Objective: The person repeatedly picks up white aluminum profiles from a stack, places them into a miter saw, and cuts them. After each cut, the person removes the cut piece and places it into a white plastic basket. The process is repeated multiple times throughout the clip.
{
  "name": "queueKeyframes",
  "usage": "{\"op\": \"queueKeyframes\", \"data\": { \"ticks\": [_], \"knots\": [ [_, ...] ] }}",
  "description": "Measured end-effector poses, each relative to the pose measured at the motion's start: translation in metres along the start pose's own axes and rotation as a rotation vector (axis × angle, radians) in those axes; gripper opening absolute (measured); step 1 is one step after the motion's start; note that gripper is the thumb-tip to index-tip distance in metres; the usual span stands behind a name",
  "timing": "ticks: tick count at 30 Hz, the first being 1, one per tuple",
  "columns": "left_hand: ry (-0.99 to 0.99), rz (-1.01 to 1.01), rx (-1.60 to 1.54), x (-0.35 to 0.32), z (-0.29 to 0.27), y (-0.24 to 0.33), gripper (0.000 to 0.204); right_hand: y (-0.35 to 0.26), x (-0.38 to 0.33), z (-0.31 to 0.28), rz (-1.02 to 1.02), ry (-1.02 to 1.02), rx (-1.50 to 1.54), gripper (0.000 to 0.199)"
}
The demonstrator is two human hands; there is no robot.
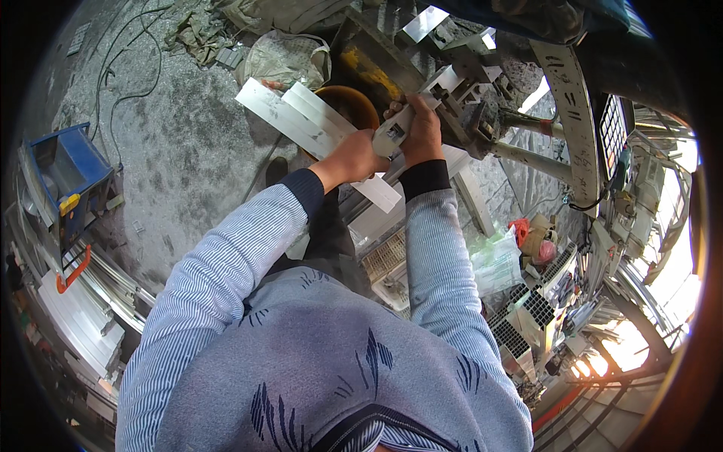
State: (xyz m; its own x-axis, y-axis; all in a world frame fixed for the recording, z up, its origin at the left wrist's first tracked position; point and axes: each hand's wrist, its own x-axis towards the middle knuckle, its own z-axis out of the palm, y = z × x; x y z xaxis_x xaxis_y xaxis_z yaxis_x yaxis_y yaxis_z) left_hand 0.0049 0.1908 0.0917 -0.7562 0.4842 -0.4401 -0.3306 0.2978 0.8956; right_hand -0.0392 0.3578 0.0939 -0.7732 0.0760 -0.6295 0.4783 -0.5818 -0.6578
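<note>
I grip the long silver aluminium profile strip (320, 120) with left hand (360, 154) and right hand (422, 132) closed; best kept flat against the grey metal machine (474, 105).

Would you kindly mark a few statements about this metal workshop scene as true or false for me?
1. Both hands grip a short silver aluminium profile piece. True.
2. The left hand wears a glove. False: it is bare.
3. A blue metal box stands on the floor to the person's left. True.
4. The right hand holds a hammer. False: it is on the profile piece.
5. Long flat silver aluminium strips lie beyond the hands. True.
</note>
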Motion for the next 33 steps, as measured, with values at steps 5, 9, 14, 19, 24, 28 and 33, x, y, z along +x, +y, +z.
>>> {"op": "queueKeyframes", "data": {
  "ticks": [5, 9, 14, 19, 24, 28, 33],
  "knots": [
    [-0.016, 0.008, 0.044, 0.005, 0.001, -0.008, 0.040, -0.003, 0.000, 0.004, 0.018, 0.029, -0.003, 0.014],
    [-0.027, -0.043, -0.013, -0.002, 0.005, -0.015, 0.041, 0.011, -0.006, 0.004, -0.029, 0.070, 0.021, 0.016],
    [-0.061, -0.252, -0.054, -0.090, -0.015, -0.048, 0.048, 0.091, -0.051, 0.017, -0.086, 0.125, -0.117, 0.017],
    [-0.010, -0.190, 0.111, -0.166, -0.039, -0.079, 0.044, 0.148, -0.109, 0.041, 0.062, -0.094, 0.014, 0.019],
    [0.021, -0.189, 0.127, -0.204, -0.070, -0.089, 0.039, 0.146, -0.146, 0.068, 0.190, -0.288, -0.023, 0.044],
    [-0.040, -0.152, 0.175, -0.203, -0.091, -0.088, 0.037, 0.128, -0.164, 0.091, 0.155, -0.408, -0.102, 0.055],
    [0.118, 0.170, 0.297, -0.186, -0.101, -0.056, 0.034, 0.085, -0.191, 0.100, -0.109, -0.436, -0.346, 0.058]
  ]
}}
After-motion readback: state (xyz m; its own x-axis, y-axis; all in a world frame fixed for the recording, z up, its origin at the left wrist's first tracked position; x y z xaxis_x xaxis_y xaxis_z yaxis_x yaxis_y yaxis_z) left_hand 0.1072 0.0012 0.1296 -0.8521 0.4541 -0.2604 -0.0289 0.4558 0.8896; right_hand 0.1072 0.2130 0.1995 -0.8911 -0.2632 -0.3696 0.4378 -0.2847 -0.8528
